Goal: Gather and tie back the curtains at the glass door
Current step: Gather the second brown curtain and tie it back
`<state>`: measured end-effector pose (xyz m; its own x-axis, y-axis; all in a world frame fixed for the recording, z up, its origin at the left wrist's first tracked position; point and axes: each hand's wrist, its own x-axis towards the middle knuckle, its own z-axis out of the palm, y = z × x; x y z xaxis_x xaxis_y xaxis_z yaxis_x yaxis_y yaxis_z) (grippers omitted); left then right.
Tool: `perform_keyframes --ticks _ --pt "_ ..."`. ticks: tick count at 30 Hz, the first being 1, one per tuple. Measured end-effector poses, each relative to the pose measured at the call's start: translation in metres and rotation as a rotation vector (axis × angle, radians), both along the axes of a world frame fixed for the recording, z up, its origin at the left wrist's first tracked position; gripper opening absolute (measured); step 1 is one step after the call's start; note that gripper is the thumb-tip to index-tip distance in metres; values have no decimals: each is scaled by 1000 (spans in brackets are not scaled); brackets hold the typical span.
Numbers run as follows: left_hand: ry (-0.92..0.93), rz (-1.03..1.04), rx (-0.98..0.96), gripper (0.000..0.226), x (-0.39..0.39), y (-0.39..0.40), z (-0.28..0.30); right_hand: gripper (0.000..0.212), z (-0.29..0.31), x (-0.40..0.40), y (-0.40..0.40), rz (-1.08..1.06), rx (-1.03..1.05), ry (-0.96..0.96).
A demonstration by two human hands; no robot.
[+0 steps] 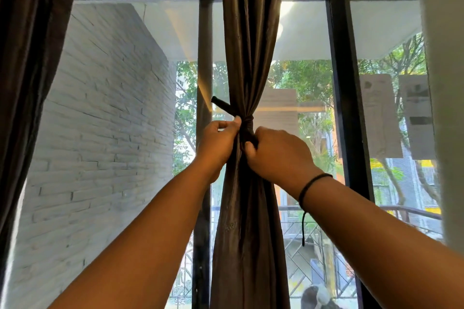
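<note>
A dark brown curtain (251,40) hangs gathered in the middle of the glass door (306,32). A dark tie band (247,123) is wrapped round it at mid height, and one end of the band (222,106) sticks up to the left. My left hand (218,143) pinches the band just left of the knot. My right hand (276,155) grips the band and the bunched cloth from the right, fingers curled round them. A black cord bracelet sits on my right wrist.
A second dark curtain (27,57) hangs at the far left edge. A black door frame post (344,98) stands right of the gathered curtain. A pale wall edge (444,108) is at far right. Outside are a white brick wall (100,133), trees and a railing.
</note>
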<state>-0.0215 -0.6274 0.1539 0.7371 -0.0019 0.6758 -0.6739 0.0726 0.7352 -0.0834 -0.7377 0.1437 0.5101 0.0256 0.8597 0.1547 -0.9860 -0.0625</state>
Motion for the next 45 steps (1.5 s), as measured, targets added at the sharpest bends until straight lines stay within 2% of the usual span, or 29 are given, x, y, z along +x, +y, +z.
perform_keyframes --ticks 2,4,8,12,15,18,20,22,23,25,28,30,31,32,34,37,41,43,45 --pt "34 2 -51 30 -4 2 13 17 0 -2 10 -14 -85 -40" --pt "35 26 -125 28 -6 5 32 15 -1 -3 16 -6 -112 -66" --pt "46 63 -155 27 -8 7 56 22 -9 -4 19 32 -117 -79" --pt "156 100 -215 32 4 4 58 23 -11 -6 12 124 -110 -18" --pt "176 149 -203 42 9 -3 58 21 -7 -4 6 162 -137 35" --pt "173 151 -214 44 6 -11 56 26 -5 -3 2 163 -174 43" --pt "145 135 -222 40 3 -16 51 26 -9 -8 -3 177 -167 39" --pt "36 156 -198 21 -2 -18 41 28 -12 -14 -14 234 -132 29" --pt "-32 188 -160 22 -6 -17 35 32 -13 -18 -20 270 -114 36" --pt "-147 261 -66 24 -13 -13 20 43 -18 -24 -34 422 30 102" --pt "-199 216 38 35 -24 -3 -8 51 -31 -20 -57 682 556 164" --pt "-220 202 169 48 -30 2 -29 37 -41 -6 -70 686 782 202" --pt "-242 225 243 51 -30 3 -38 28 -47 0 -72 678 831 283" --pt "-259 235 283 50 -29 4 -45 24 -51 6 -72 686 857 369" --pt "-215 170 231 35 -24 6 -51 27 -57 18 -64 759 913 478" --pt "68 -57 40 21 -17 12 -56 39 -59 24 -43 872 998 513" --pt "314 -261 -5 27 -9 27 -75 54 -63 28 -28 980 1008 599" --pt "342 -326 -26 31 -4 33 -84 48 -68 28 -23 949 944 597" --pt "312 -341 -31 33 -2 34 -90 41 -74 28 -16 877 885 495"
